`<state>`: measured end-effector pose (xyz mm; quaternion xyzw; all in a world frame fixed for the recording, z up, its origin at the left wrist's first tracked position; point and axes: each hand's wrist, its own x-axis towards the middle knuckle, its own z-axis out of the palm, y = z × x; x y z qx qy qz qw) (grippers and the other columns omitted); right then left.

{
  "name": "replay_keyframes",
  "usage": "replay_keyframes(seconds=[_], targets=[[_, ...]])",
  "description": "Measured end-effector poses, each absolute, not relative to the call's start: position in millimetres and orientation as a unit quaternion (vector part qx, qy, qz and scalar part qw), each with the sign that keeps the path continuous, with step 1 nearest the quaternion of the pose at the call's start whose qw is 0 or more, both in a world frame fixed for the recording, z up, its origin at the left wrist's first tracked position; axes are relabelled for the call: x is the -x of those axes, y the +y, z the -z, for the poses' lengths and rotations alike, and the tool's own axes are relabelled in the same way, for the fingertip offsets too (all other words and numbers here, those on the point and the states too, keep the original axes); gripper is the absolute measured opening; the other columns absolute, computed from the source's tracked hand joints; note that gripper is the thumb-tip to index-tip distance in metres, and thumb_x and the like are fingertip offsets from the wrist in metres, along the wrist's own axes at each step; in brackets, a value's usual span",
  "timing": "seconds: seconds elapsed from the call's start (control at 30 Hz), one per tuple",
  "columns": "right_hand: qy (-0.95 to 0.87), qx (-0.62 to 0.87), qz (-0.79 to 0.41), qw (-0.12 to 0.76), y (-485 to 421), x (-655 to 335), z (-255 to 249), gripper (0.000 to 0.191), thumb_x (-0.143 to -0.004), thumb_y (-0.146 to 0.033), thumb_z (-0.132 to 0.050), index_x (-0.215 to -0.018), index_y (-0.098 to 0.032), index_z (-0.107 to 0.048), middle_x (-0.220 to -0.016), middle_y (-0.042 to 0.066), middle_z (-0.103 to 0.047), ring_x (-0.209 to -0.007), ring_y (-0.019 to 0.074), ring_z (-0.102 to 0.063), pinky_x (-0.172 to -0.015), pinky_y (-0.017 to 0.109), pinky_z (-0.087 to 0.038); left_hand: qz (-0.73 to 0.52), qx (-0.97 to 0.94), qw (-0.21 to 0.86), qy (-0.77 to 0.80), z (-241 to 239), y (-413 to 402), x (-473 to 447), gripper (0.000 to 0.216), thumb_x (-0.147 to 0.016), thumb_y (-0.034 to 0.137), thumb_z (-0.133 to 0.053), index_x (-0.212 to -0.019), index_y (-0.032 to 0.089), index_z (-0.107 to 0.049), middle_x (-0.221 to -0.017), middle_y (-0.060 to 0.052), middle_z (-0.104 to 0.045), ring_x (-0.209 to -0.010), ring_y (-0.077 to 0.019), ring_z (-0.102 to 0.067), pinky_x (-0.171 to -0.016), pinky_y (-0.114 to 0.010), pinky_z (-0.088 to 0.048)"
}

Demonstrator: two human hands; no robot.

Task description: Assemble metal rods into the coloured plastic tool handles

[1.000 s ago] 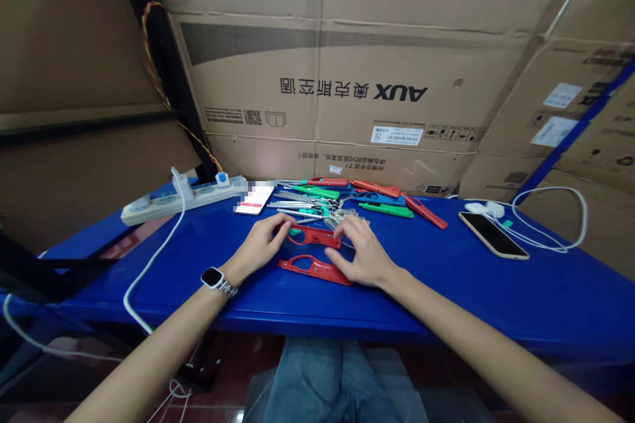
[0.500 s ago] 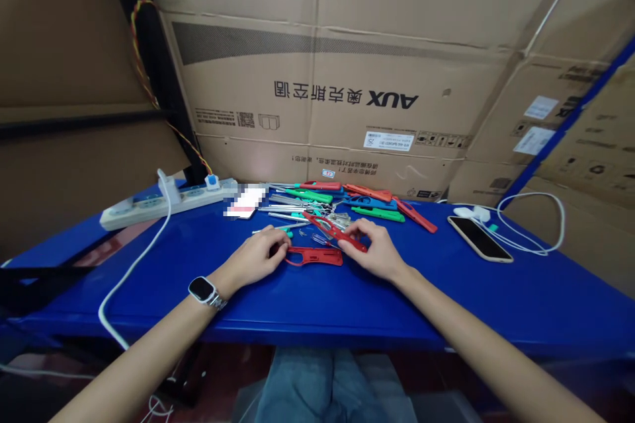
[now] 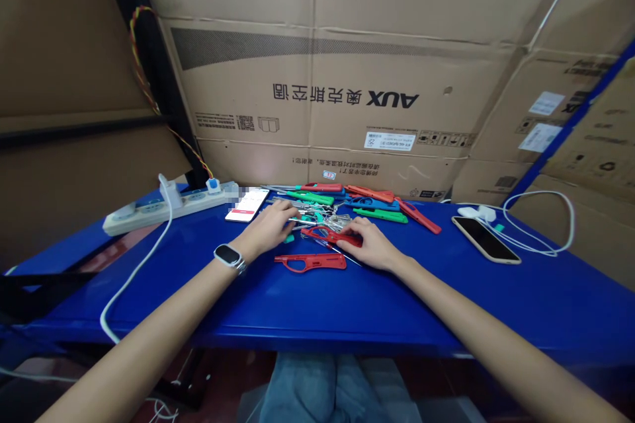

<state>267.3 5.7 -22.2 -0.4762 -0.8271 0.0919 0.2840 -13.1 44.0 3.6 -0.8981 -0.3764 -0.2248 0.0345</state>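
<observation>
A red plastic handle shell (image 3: 311,262) lies flat on the blue table (image 3: 307,304) in front of me. My right hand (image 3: 370,246) is closed on a second red handle shell (image 3: 330,236) just behind it. My left hand (image 3: 272,225), a watch on its wrist, reaches into the pile of metal blades (image 3: 302,211) and small green parts; its fingers are curled over them, and what they hold is hidden.
Behind the hands lie several red, green and blue handles (image 3: 372,201). A phone (image 3: 247,203) and a white power strip (image 3: 171,206) with its cable sit at the left. Another phone (image 3: 485,239) and a white charger cable (image 3: 540,225) lie at the right. Cardboard boxes (image 3: 342,99) wall the back.
My left hand let go of the near red shell and moved forward into the blade pile. My right hand keeps the other red shell, now lower.
</observation>
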Motion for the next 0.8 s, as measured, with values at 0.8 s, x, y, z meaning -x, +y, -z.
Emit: replay_keyframes(seconds=[0.8], targets=[[-0.813,0.480,-0.018,0.330,29.9,-258.7,18.1,0.027,-0.089,-0.045,-0.064,-0.102,-0.021,-0.065,-0.109,0.008,-0.064,-0.106,0.0262,-0.053,-0.089,0.043,-0.040,0.255,0.905,0.039,-0.340,-15.4,43.8,-16.5,0.031,-0.105,0.029,-0.031,-0.126,0.019,-0.052,-0.122,-0.012,-0.064,-0.105,-0.0255,-0.064,-0.087,-0.038,-0.049]])
